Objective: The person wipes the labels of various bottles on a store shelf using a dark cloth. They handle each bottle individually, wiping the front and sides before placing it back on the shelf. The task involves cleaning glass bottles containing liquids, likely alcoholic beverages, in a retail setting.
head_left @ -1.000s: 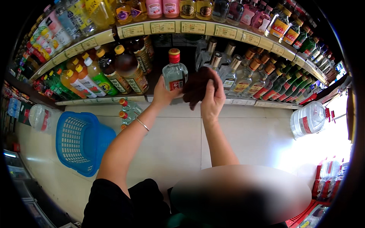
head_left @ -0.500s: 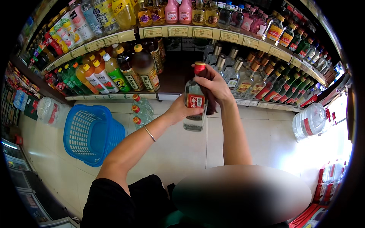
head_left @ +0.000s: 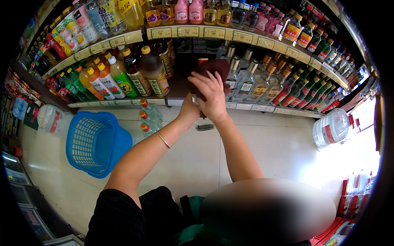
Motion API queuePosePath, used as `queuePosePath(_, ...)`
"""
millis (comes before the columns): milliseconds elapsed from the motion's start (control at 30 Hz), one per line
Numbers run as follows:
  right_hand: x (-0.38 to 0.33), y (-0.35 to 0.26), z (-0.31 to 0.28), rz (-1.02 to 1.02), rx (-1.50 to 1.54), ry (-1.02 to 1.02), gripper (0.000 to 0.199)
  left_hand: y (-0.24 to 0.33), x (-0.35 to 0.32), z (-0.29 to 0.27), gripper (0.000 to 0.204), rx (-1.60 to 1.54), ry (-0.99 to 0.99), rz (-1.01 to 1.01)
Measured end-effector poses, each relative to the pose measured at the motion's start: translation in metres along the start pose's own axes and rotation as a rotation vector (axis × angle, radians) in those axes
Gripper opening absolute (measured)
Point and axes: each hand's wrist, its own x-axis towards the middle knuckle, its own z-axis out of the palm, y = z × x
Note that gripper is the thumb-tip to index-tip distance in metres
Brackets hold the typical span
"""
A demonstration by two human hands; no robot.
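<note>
Left hand: the left hand (head_left: 189, 111) is wrapping its fingers round the lower body of the clear bottle (head_left: 202, 123), a thin bracelet (head_left: 163, 140) sitting on the forearm below it.
Right hand: the right hand (head_left: 212, 95) is lying over the upper part of the clear bottle, fingers spread and pressing a dark red cloth (head_left: 211, 67) against it.
Bottle: the clear bottle is being held in the air in front of the lower shelf (head_left: 180, 101), above the pale floor (head_left: 271, 143); only its base is showing below the two hands.
Axis: its long axis is running roughly upright, base toward the person and floor, top toward the shelves; a red cap is just peeking out beside the cloth.
Open room: bare floor is lying open to the right of the bottle and below it; a blue basket (head_left: 96, 143) is standing well to its left, with three red-capped bottles (head_left: 148, 119) between.
Edges: the lower shelf's front edge is passing just behind the bottle; a dark gap in the row is opening directly behind the cloth.
Farther: glass bottles (head_left: 246, 82) are crowding the shelf to the bottle's right, and an upper shelf (head_left: 205, 32) is running above.
</note>
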Motion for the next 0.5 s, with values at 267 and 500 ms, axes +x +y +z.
queuePosePath(267,-0.022,-0.011,0.006,0.16,0.459,-0.27,0.033,-0.02,0.022,-0.025,0.045,0.019,0.125,0.32)
queuePosePath(500,-0.012,-0.003,-0.004,0.378,0.63,-0.014,0.059,-0.003,0.007,-0.017,0.05,0.235,0.178,0.219)
